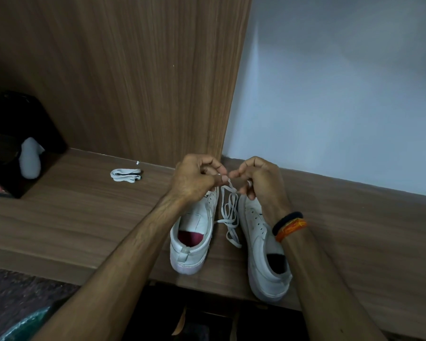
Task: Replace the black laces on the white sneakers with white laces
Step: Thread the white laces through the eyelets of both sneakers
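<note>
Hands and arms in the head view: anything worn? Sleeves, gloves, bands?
Both hands, the left hand and the right hand, are bare, with no gloves or visible rings. Both forearms are bare with no sleeves in view. The right wrist carries a black band and, next to it, an orange thread band. The left wrist has nothing on it.

My sneakers point(194, 232) were white, one lined maroon; the lace point(229, 212) in my fingers point(223, 178) white; the surface point(71, 212) brown woodgrain; my wristbands point(289, 225) black and orange
</note>
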